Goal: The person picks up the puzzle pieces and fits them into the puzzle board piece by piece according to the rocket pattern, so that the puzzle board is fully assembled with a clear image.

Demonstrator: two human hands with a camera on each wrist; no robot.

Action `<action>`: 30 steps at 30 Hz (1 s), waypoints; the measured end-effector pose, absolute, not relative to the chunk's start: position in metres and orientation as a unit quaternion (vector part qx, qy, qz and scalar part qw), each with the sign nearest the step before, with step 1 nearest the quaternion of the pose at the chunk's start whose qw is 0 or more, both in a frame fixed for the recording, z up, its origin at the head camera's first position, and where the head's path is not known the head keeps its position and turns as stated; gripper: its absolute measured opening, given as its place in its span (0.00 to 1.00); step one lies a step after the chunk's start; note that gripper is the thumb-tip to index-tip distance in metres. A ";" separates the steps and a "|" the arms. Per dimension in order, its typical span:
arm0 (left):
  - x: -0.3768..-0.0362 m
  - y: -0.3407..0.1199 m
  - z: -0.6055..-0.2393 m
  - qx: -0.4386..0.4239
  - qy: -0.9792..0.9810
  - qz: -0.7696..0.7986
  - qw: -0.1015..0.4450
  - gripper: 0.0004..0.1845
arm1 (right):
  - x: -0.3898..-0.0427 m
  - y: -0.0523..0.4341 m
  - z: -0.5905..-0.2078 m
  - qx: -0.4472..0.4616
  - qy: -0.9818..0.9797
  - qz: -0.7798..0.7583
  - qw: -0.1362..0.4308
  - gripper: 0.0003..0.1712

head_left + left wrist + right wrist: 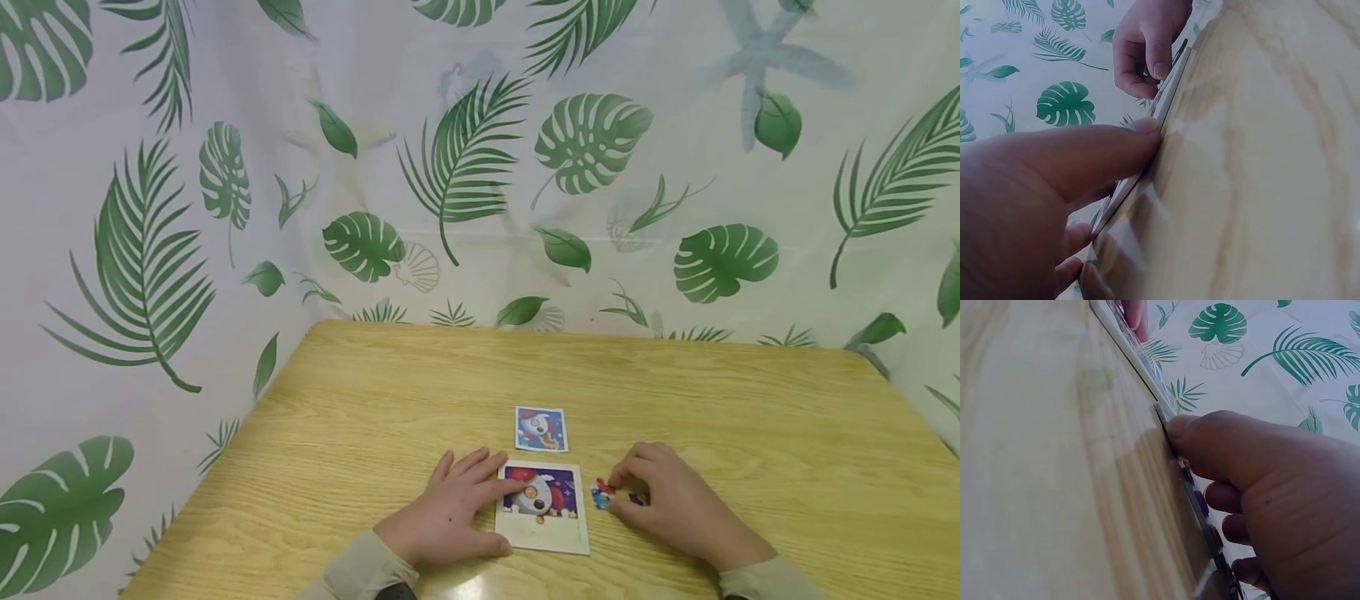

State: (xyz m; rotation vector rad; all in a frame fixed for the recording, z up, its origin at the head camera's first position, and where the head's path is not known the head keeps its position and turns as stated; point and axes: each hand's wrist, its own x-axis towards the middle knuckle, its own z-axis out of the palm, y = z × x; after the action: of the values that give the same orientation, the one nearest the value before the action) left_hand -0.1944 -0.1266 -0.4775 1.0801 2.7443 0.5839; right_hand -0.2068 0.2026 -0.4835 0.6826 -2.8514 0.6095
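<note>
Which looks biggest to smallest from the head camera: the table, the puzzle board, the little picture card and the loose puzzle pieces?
1. table
2. puzzle board
3. little picture card
4. loose puzzle pieces, partly hidden under the right hand, so their full size is unsure.

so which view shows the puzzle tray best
The head view: the tray lies face up, its picture and white border plain. The left wrist view and right wrist view catch only its thin edge.

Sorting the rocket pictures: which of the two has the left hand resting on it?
The larger white-bordered puzzle board, nearest the person; the left hand presses its left edge. The small card lies apart, untouched, farther back.
</note>
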 end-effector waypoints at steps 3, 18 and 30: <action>-0.195 -0.127 -0.480 0.360 0.911 0.193 0.066 0.38 | -0.206 0.202 -0.483 0.226 -0.949 0.207 0.072 0.13; -0.196 -0.128 -0.481 0.368 0.909 0.188 0.061 0.38 | -0.205 0.198 -0.483 0.214 -0.947 0.230 0.068 0.13; -0.195 -0.127 -0.479 0.368 0.908 0.191 0.062 0.38 | -0.204 0.196 -0.481 0.206 -0.943 0.251 0.076 0.13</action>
State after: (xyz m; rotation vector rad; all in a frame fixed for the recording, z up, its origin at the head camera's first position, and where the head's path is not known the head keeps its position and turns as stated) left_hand -0.1948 -0.1273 -0.4791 1.1134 2.7455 0.5781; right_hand -0.2038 0.1964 -0.4813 0.6162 -2.8262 0.7530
